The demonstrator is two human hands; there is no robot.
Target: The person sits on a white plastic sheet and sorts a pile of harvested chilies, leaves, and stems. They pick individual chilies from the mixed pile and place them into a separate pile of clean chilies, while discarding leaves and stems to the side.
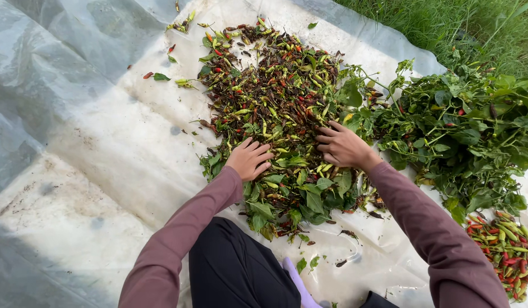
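Observation:
A big heap of small red, green and dark chili peppers mixed with leaves [275, 91] lies on a white plastic sheet [104, 148]. My left hand [250, 158] rests palm down on the near left edge of the heap, fingers spread among leaves and peppers. My right hand [342, 146] lies flat on the heap's near right side, fingers pointing left and apart. Neither hand visibly grips anything. Both arms wear mauve long sleeves.
A pile of leafy green pepper branches [469, 131] lies to the right. A smaller pile of picked red and green chilies [509, 251] sits at the lower right. Grass [463, 23] borders the sheet at the top right. My dark-clothed knee [235, 268] is below.

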